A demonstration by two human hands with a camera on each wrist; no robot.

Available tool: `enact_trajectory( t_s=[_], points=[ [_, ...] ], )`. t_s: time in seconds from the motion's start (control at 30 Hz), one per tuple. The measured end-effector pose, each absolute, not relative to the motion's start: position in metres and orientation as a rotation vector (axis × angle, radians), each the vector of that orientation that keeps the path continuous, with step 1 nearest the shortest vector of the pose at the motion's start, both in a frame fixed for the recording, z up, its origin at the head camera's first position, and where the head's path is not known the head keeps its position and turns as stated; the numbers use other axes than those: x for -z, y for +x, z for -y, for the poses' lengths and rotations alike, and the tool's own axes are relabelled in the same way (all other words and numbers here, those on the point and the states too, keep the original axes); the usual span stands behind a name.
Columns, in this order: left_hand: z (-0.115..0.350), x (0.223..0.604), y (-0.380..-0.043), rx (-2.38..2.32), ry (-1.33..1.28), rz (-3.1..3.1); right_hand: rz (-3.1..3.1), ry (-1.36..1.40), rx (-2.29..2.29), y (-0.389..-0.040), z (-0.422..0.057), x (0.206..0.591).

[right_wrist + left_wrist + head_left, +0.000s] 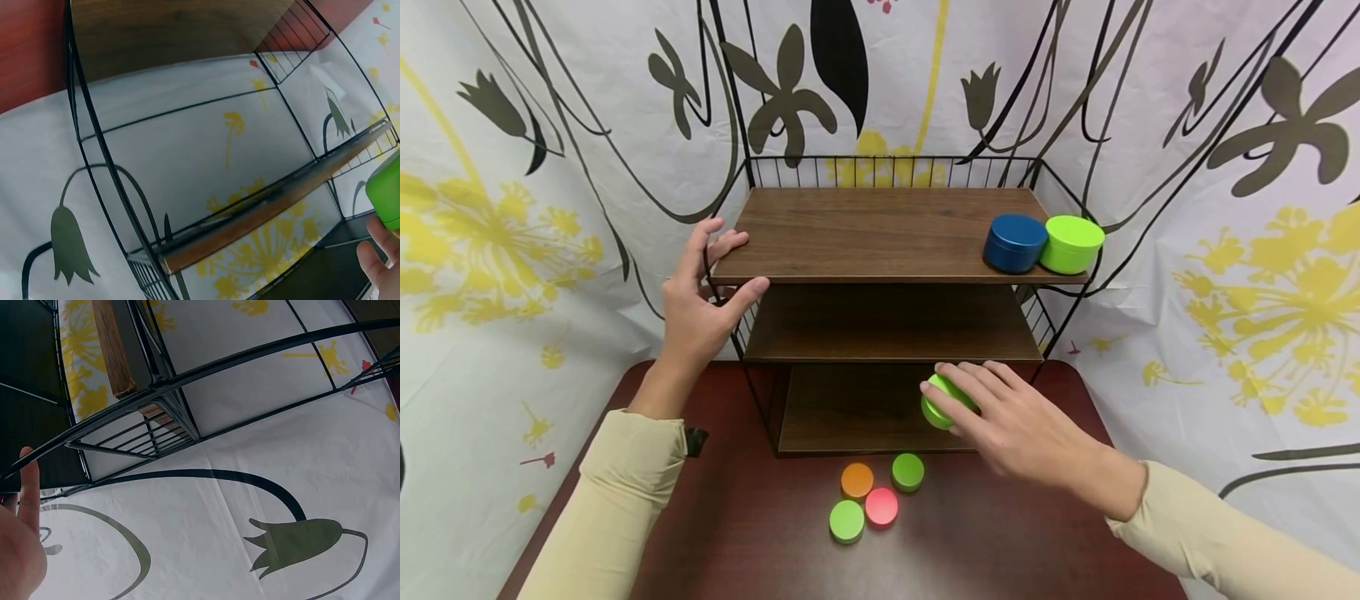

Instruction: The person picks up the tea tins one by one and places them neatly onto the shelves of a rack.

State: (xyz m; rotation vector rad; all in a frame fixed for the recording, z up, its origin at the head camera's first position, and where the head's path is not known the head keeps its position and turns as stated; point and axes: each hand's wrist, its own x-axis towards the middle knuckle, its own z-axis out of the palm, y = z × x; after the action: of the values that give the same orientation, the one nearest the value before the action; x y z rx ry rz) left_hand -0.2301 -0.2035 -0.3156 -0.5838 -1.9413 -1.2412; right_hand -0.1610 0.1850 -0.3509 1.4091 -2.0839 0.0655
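My left hand [696, 287] is at the left end of the rack's top shelf [880, 229], its fingers around the black wire side and its thumb extended near the front edge. In the left wrist view, one straight finger [29, 487] touches the dark frame. My right hand [1000, 417] holds a lime-green round tin [938, 403] in front of the bottom shelf [850, 408]. That tin [384, 194] also shows at the right wrist view's edge. A blue round tin [1015, 243] and another lime-green tin [1072, 244] stand side by side at the top shelf's right end.
On the dark red table [737, 533] before the rack sit an orange round piece [857, 480], a dark green one [907, 472], a pink-red one [882, 507] and a light green one [847, 522]. A middle shelf [887, 325] lies between top and bottom. Patterned cloth [1225, 250] surrounds everything.
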Motion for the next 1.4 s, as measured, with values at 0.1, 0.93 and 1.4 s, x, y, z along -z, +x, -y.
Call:
enact_trajectory(
  t_s=[0.1,0.93,1.4],
  points=[
    [0.204,0.315,-0.23,1.237,-0.59,1.942,2.083,1.41,-0.059,-0.162,-0.186,0.344],
    [0.189,0.295,-0.209,1.263,-0.607,1.929,1.989,1.414,-0.066,-0.17,-0.165,0.278],
    [0.202,0.315,-0.23,1.223,-0.57,1.948,1.965,1.344,-0.09,-0.187,-0.165,0.241]
  ],
)
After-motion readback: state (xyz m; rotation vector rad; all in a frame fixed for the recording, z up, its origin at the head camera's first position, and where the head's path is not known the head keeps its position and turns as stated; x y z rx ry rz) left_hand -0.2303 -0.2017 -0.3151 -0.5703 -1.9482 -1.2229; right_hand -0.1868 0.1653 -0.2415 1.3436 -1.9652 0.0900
